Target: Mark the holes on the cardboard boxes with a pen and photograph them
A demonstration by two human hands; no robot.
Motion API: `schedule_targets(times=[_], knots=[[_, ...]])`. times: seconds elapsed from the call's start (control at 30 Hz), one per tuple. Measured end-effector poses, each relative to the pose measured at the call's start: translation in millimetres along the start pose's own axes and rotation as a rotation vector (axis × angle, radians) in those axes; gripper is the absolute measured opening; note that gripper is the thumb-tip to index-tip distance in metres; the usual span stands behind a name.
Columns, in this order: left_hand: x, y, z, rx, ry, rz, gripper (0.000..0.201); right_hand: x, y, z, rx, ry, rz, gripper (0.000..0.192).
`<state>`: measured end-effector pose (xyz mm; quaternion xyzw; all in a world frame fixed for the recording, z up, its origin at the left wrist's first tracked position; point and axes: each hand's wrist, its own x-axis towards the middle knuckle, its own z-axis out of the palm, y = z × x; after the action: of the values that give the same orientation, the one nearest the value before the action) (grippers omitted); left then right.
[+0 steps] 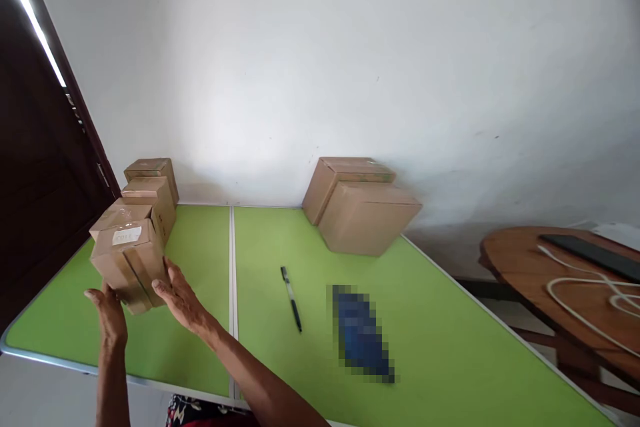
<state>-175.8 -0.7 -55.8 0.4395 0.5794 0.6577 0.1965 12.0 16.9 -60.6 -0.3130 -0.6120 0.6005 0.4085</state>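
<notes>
The left hand (113, 320) rises on a nearly upright forearm (112, 387) below it; just beside, the right hand (184, 297) angles toward it from a slanting forearm (250, 367), its digits parted.

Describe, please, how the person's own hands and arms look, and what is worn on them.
The left hand and right hand wear no gloves; no sleeve, watch or bracelet shows on the forearms. Dark clothing with a pale print, and some red, shows at the bottom edge.

White wall (325, 60), dark door (35, 133) beside bright strip (33, 20), green table (440, 340), wooden table (510, 248)
</notes>
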Motion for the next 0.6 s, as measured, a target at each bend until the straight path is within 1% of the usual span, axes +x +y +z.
schedule_targets(times=[0.03, 0.1, 0.2, 0.27, 0.33, 0.43, 0.53, 0.6], knots=[[-11.2, -1.7, 2.6, -0.009, -0.014, -0.015, 0.12, -4.4, 1.0, -4.3, 0.01, 0.033, 0.005, 0.117], [-34.2, -1.7, 7.0, 0.007, -0.07, -0.013, 0.108, -22.3, 3.6, -18.6, 0.035, 0.1, -0.006, 0.11], [-63.6, 5.4, 15.8, 0.134, -0.163, 0.042, 0.085, -58.9, 4.1, -46.7, 0.032, 0.183, -0.086, 0.087], [-77.7, 13.2, 25.0, 0.193, -0.227, 0.085, 0.074, -79.7, 1.1, -64.3, 0.017, 0.248, -0.105, 0.075], [-87.8, 22.6, 35.8, 0.193, -0.299, 0.124, 0.075, -93.5, -3.1, -79.2, 0.037, 0.327, -0.088, 0.071], [-98.3, 38.8, 49.7, 0.223, -0.395, 0.202, 0.073, -104.1, -7.8, -96.8, 0.088, 0.418, -0.089, 0.067], [-105.7, 55.2, 57.9, 0.257, -0.47, 0.316, 0.064, -110.2, -7.9, -109.1, 0.152, 0.448, -0.09, 0.061], [-108.8, 64.6, 61.4, 0.232, -0.533, 0.392, 0.06, -112.8, -6.0, -115.3, 0.222, 0.452, -0.079, 0.06]])
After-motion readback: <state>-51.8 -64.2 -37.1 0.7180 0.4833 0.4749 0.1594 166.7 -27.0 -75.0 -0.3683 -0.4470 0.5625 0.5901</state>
